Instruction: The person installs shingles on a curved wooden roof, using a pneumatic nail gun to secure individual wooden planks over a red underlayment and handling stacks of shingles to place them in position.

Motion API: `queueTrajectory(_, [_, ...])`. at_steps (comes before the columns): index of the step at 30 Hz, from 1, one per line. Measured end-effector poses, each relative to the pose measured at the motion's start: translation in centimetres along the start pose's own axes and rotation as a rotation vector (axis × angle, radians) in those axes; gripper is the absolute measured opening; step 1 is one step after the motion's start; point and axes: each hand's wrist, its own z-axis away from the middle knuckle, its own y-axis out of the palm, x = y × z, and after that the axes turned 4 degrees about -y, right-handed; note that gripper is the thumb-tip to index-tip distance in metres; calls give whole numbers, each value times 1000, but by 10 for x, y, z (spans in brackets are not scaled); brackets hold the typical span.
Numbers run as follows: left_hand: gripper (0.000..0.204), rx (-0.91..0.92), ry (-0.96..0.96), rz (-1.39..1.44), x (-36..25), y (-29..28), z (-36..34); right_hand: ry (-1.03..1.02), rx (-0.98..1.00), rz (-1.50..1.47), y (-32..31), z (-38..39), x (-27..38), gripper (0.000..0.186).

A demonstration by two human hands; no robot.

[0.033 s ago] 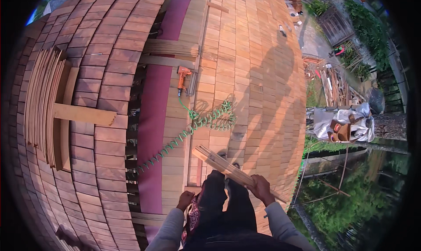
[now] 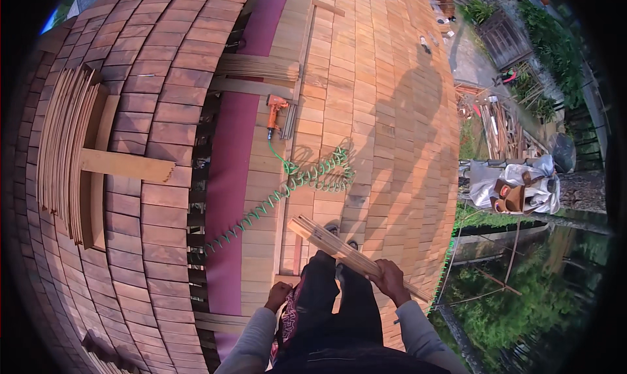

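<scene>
My right hand grips a small stack of wooden shingles, long and thin, slanting across in front of my legs. Beside my left thigh hangs my left hand, its fingers curled and nothing visible in them; a patterned red cloth is close by it. Farther up the roof lies an orange nail gun, out of reach of both hands. A green coiled air hose runs from it across the shingles.
I stand on a shingled roof. A maroon underlayment strip and a dark gap run along its left. Shingle stacks rest on the left slope and across the strip. The roof edge drops off at right, above trees and a lumber pile.
The whole view has shifted slightly. My hands and the held shingles stay almost where they were.
</scene>
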Motion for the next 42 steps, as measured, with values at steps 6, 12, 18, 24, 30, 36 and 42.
queueTrajectory(6, [32, -16, 23, 206, 8, 37, -28, -16, 58, 25, 19, -4, -32, 47])
queueTrajectory(12, [32, -136, 98, 183, 25, 69, -129, -2, 9, 95, 60, -39, -82, 42])
queueTrajectory(18, [44, -497, -162, 0, 83, 86, -220, -64, -23, 30, 129, -115, -138, 41])
queueTrajectory(24, [73, -1054, -288, -6, 152, 66, -256, -301, -49, 121, 185, -228, -161, 43])
queueTrajectory(30, [94, -1242, -605, 131, 254, 55, -271, -640, -67, 138, 226, -348, -146, 45])
queueTrajectory(36, [107, -1379, -554, 138, 283, 69, -298, -806, 13, -20, 240, -414, -79, 51])
queueTrajectory(42, [108, -1328, -454, 279, 317, 103, -264, -967, 209, -13, 253, -388, -37, 59])
